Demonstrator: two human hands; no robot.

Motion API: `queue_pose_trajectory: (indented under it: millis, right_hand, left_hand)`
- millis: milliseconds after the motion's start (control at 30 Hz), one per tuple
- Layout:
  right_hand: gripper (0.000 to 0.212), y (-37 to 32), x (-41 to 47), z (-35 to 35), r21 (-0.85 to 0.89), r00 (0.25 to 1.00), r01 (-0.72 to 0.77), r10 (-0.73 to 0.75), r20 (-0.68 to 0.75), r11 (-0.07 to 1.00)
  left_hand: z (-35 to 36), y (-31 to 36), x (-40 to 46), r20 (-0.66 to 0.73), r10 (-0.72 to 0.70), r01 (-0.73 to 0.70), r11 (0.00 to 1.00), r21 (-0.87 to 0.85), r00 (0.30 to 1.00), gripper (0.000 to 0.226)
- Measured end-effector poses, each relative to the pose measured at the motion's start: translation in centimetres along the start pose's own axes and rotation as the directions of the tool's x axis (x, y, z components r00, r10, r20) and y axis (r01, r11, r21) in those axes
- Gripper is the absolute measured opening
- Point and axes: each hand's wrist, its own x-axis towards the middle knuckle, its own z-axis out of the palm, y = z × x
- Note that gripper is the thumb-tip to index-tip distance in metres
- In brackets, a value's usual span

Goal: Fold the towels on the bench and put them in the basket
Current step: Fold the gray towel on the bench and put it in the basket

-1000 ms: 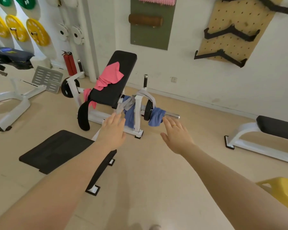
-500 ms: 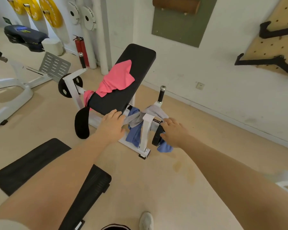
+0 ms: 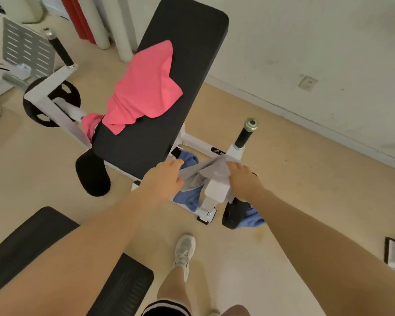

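Beige gym floor (image 3: 283, 169), white scuffed wall (image 3: 306, 37)

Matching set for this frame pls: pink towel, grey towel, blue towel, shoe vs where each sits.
1 pink towel
2 grey towel
3 blue towel
4 shoe

A held by both hands
B on the floor
C draped on the black backrest pad
D hanging under the grey one, on the frame

Pairs: 1-C, 2-A, 3-D, 4-B. The left hand and right hand each grip a grey towel end.
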Motion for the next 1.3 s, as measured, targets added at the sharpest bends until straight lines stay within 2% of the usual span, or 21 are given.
queue_pose_trajectory:
  millis: [100, 167, 300, 367, 433, 500, 600, 700, 767, 867, 933, 1000, 1100, 1200, 1300]
  right_hand:
    - [0.055, 0.9, 6.6, 1.1, -0.062, 0.993, -0.017, 0.024, 0.117, 0.998]
    - [0.054, 1.0, 9.3, 1.8, -0.122, 0.979, -0.029, 0.053, 0.197, 0.992]
    - [0.056, 1.2, 12.6, 3.2, -0.082, 0.993, -0.106, 0.11, 0.034, 0.991]
    - [0.049, 1.2, 13.6, 3.7, -0.087, 0.987, -0.159, 0.155, -0.047, 0.983]
    - [0.038, 1.1, 14.3, 3.9, -0.119, 0.985, -0.17, 0.163, -0.063, 0.978]
    - [0.026, 1.1, 14.7, 3.3, -0.076, 0.986, -0.167, 0.169, 0.013, 0.983]
    - [0.02, 1.6, 13.5, 0.9, 0.131, 0.976, -0.159, 0.136, 0.167, 0.978]
    - [0.009, 2.6, 9.4, -2.4, 0.268, 0.992, -0.065, 0.031, 0.126, 0.961]
    - [0.012, 3.0, 6.4, -5.0, 0.355, 0.996, -0.025, -0.007, 0.089, 0.935]
    - [0.018, 3.3, 2.5, -9.4, 0.433, 0.999, 0.012, -0.032, 0.038, 0.901]
    - [0.031, 3.3, 0.5, -11.9, 0.493, 0.998, 0.057, -0.051, -0.025, 0.868]
    - [0.039, 3.4, -1.4, -13.7, 0.578, 0.996, 0.081, -0.038, -0.085, 0.812]
    - [0.037, 3.6, -3.6, -15.3, 0.693, 0.995, 0.096, -0.043, -0.094, 0.715]
    - [0.037, 3.5, -4.6, -16.3, 0.729, 0.989, 0.134, -0.039, -0.145, 0.671]
    - [0.037, 3.6, -4.8, -16.5, 0.737, 0.968, 0.167, 0.034, -0.249, 0.655]
  left_hand:
    - [0.5, -1.2, 5.8, 0.057, -0.001, 0.009, 0.989, -0.148, 0.998, 0.027]
    - [1.1, -1.9, 9.0, 0.081, -0.006, 0.025, 0.971, -0.238, 0.997, 0.029]
    - [3.0, -2.4, 14.1, 0.11, -0.007, 0.046, 0.934, -0.356, 0.994, 0.011]
    - [3.7, -2.3, 15.5, 0.135, -0.013, 0.069, 0.906, -0.418, 0.991, 0.014]
    - [4.1, -1.9, 16.2, 0.173, -0.016, 0.094, 0.888, -0.45, 0.985, 0.02]
    - [3.9, -1.6, 16.5, 0.222, -0.009, 0.115, 0.874, -0.471, 0.975, 0.024]
    - [2.2, -0.8, 16.5, 0.289, 0.044, 0.115, 0.852, -0.511, 0.956, 0.031]
    - [-1.7, 1.4, 15.9, 0.273, 0.19, -0.007, 0.834, -0.552, 0.943, 0.033]
    - [-4.3, 3.6, 15.0, 0.265, 0.284, -0.096, 0.827, -0.554, 0.921, 0.032]
    - [-7.3, 7.0, 13.5, 0.34, 0.431, -0.23, 0.837, -0.497, 0.836, 0.035]
    - [-9.1, 9.0, 12.6, 0.382, 0.497, -0.307, 0.834, -0.459, 0.779, 0.035]
    - [-11.1, 10.2, 11.9, 0.372, 0.535, -0.348, 0.816, -0.462, 0.759, 0.037]
    - [-13.6, 10.9, 11.3, 0.343, 0.564, -0.427, 0.811, -0.399, 0.751, 0.032]
    - [-14.5, 11.1, 11.0, 0.319, 0.564, -0.447, 0.814, -0.371, 0.761, 0.021]
    - [-14.5, 11.1, 10.6, 0.3, 0.564, -0.436, 0.807, -0.399, 0.769, 0.015]
